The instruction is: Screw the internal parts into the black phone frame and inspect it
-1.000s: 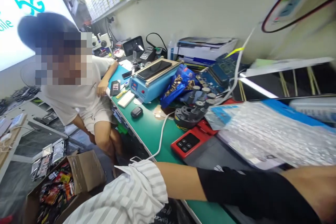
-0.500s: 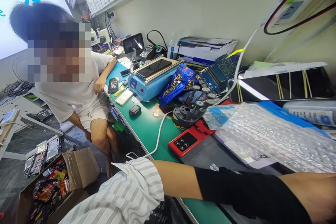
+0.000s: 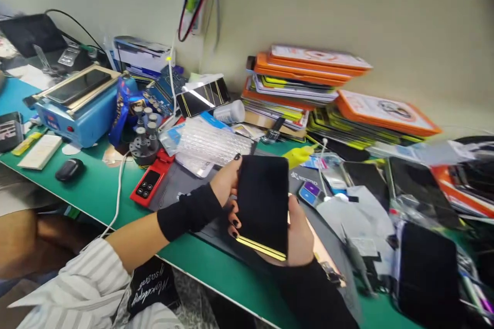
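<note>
In front of me is a tablet screen (image 3: 263, 205), a flat black panel with yellow strips along its lower edge. My left hand (image 3: 227, 187) is closed on its left side, thumb near the top corner and fingers curled behind. My right hand (image 3: 301, 234) grips the right side from below, and its fingers are mostly hidden behind the panel. Beneath, a dark work mat (image 3: 181, 180) lies on the green table. A pinkish-gold metal shell (image 3: 326, 252) lies partly covered by my right hand and forearm.
Left are a red device with buttons (image 3: 146, 185), a black tool stand (image 3: 143, 146), a black case (image 3: 69, 169) and a blue heating machine (image 3: 85, 118). Orange boxes (image 3: 386, 113) are stacked behind. More dark screens (image 3: 424, 272) and a screwdriver-like tool (image 3: 357, 262) lie right. A seated person's legs (image 3: 34, 236) show left.
My view has swung right from the seated person to the mat. My left forearm, earlier reaching out at the right edge, is now bent, and both hands with the tablet screen have come into view.
</note>
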Motion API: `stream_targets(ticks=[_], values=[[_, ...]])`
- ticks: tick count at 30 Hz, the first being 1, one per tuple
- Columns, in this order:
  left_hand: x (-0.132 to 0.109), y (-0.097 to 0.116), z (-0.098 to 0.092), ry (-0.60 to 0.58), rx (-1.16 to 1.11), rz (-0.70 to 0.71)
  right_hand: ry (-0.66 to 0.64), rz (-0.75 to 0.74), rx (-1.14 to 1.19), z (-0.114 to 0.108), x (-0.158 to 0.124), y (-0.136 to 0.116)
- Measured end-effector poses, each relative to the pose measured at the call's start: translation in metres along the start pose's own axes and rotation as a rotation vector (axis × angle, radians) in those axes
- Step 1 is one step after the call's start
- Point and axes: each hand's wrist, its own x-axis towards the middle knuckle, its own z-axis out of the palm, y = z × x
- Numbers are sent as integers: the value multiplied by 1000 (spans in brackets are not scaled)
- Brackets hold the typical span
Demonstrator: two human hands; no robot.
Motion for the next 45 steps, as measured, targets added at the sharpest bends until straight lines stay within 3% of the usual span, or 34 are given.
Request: stream_targets(ticks=[4, 13, 19, 26, 36, 45], values=[[-14, 3, 8, -22, 33, 66, -49, 84, 112, -8, -1, 4], [-10, -2, 4, -105, 41, 203, -88, 91, 149, -6, 1, 5], [-11, 0, 5, -104, 18, 180, -86, 64, 150, -3, 2, 6], [-11, 2, 8, -101, -3, 159, 22, 84, 174, 6, 1, 3], [-10, 3, 10, -105, -19, 188, -28, 60, 152, 6, -1, 2], [-12, 5, 12, -81, -29, 151, 70, 87, 45, 13, -3, -2]])
